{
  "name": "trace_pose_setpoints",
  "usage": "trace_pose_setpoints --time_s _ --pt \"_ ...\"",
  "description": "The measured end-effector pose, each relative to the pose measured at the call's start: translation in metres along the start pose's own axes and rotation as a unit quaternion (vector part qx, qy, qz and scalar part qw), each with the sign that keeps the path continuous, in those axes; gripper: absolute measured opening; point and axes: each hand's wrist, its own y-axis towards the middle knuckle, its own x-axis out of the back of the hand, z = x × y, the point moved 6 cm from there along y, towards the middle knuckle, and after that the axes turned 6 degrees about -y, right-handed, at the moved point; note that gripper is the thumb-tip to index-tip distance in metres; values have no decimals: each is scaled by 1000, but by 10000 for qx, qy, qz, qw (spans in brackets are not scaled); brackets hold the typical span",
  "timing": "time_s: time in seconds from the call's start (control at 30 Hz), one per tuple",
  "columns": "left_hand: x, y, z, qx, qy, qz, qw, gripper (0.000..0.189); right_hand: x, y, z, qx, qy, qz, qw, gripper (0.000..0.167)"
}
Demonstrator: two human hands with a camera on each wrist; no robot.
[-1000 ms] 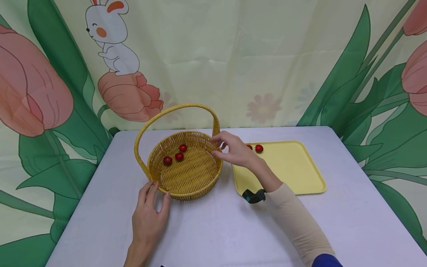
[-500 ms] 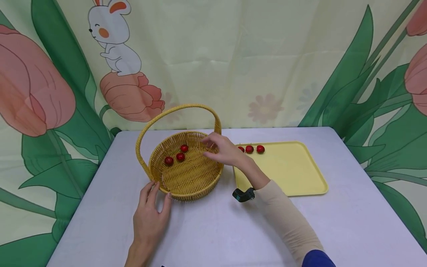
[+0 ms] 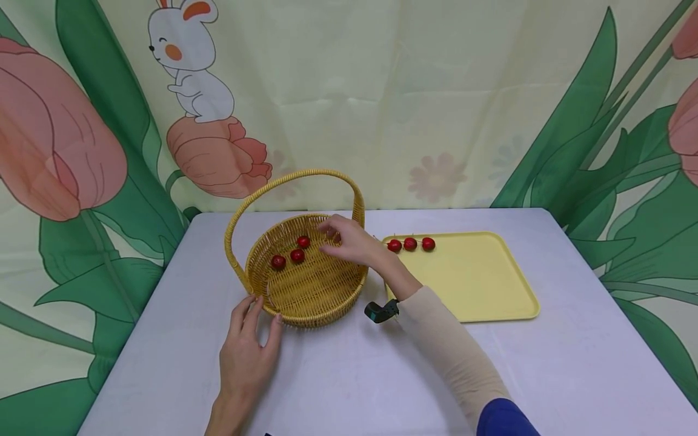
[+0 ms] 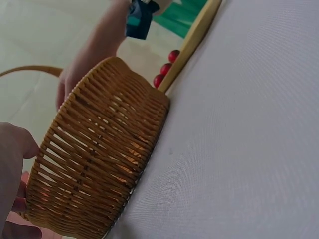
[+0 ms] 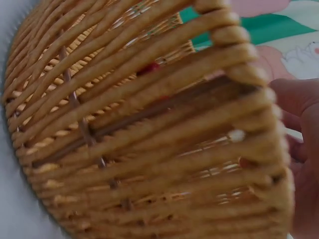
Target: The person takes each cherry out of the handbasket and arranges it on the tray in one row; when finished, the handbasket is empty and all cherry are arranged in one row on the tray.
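A round woven basket (image 3: 311, 315) with an arched handle stands on the table, three red cherries (image 3: 297, 256) lying in its left part. My left hand (image 3: 248, 354) touches the near left rim with its fingertips, the thumb a little apart from the fingers. Over the right side of the basket, my right hand (image 3: 351, 242) has loosely bent fingers, thumb and fingertips apart, and nothing shows between them. In the right wrist view the basket wall (image 5: 149, 129) covers most of the scene and hides part of that hand (image 5: 304, 124).
Right of the basket lies a yellow tray (image 3: 474, 278), with three red cherries (image 3: 410, 244) in a row at its far left corner. A white cloth (image 3: 349, 375) covers the table. Behind it hangs a curtain (image 3: 338, 91) printed with tulips and a rabbit.
My right hand has moved left from the basket's right rim to above its inside. More of the cherries on the tray show now. My left hand stays at the rim.
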Motion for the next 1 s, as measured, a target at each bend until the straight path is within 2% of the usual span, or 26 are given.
trace_pose_setpoints --time_s 0.2,0.6,0.83,1.0 --pt "-1 0 -1 -16 -14 10 10000 51 -11 10 -2 -220 -1 203 9996 47" --pt "-3 1 -3 -180 -64 -59 9998 50 -29 22 0 -343 -307 461 9979 44" --pt "1 1 -1 -122 -18 -66 9999 51 -44 31 4 -262 -424 811 9955 46" --pt "1 0 1 -80 7 0 10000 51 -58 32 2 -290 -702 1202 9898 53"
